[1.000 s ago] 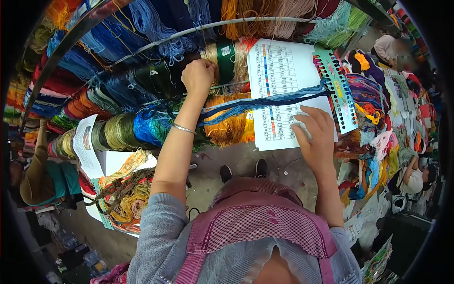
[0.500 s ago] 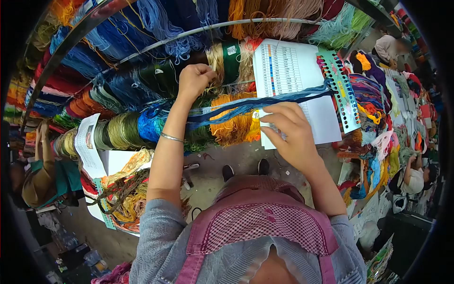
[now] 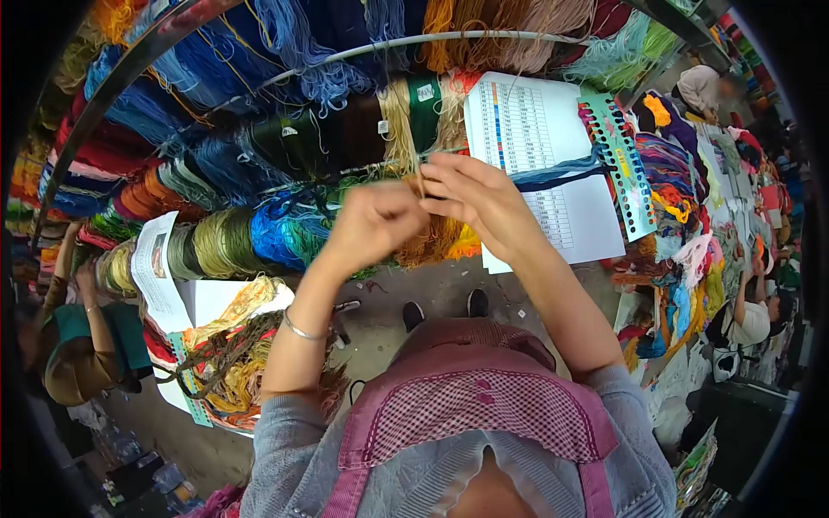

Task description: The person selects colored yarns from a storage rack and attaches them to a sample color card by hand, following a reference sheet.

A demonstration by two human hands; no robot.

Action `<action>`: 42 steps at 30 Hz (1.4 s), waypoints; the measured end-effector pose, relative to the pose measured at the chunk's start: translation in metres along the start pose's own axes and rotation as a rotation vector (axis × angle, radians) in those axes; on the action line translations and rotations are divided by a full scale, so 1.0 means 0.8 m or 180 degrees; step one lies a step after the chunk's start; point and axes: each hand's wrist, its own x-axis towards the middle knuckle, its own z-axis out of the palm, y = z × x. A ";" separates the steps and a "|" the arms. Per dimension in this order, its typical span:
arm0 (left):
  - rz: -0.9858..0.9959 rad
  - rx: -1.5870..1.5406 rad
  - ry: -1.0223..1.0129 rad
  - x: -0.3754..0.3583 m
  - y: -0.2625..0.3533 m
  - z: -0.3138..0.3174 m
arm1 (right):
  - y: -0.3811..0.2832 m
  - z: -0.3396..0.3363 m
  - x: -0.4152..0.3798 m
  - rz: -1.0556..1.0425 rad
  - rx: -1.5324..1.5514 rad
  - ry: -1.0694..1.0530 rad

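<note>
A thin strand of beige thread (image 3: 420, 177) runs down from the beige skein (image 3: 397, 121) on the rack to my two hands. My left hand (image 3: 376, 226), smeared by motion, is closed on the thread, a bracelet at its wrist. Facing it, my right hand (image 3: 477, 194) has its fingers bent around the strand near their tips. Behind the right fingers, blue threads (image 3: 561, 173) reach to a green punched card (image 3: 623, 164) and cross a printed chart (image 3: 522, 121). Orange yarn (image 3: 445, 242) lies below my hands, partly covered.
Coloured yarn hangs from a curved metal rail (image 3: 371, 52) in front. On the left are a printed sheet (image 3: 160, 268) and a second threaded card (image 3: 188, 375). Other people work at the far left (image 3: 86, 337) and right (image 3: 751, 315).
My left hand has come down and right from the beige skein, drawing out thread. My right hand has moved left and up to meet it, away from the blue threads.
</note>
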 end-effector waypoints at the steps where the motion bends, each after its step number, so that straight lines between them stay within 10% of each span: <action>1: 0.0199 0.0028 0.0055 -0.007 -0.007 0.015 | 0.001 -0.002 0.011 0.0252 0.0107 -0.0102; 5: -0.1052 -0.0226 0.0225 0.005 -0.016 -0.002 | 0.009 -0.009 0.027 0.0289 -0.0132 0.0024; 14: -0.1352 -0.2815 0.0021 0.057 -0.018 0.002 | -0.008 -0.014 0.027 0.0273 -0.0233 0.0147; 42: -0.0897 -0.1657 0.0003 0.076 -0.057 0.000 | 0.016 -0.020 0.026 -0.0165 -0.0899 0.0057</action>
